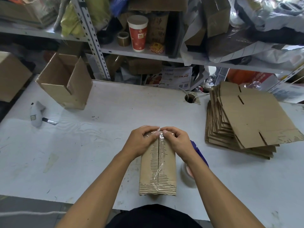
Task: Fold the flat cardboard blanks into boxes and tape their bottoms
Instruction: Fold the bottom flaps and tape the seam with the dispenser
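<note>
- A white counter, scuffed and marked, with a round cable hole near its far edge.
- A white handheld scanner lies on the counter's left side.
- A grey metal shelf stands behind the counter, its perforated upright leaning in view.
- On the shelf, a red-and-white paper cup with a lid stands upright; a small brown roll sits just left of it, a yellow-red packet to its right.
- Crumpled plastic bags fill the shelf's right part.
- Printed leaflets lie below the shelf.
</note>
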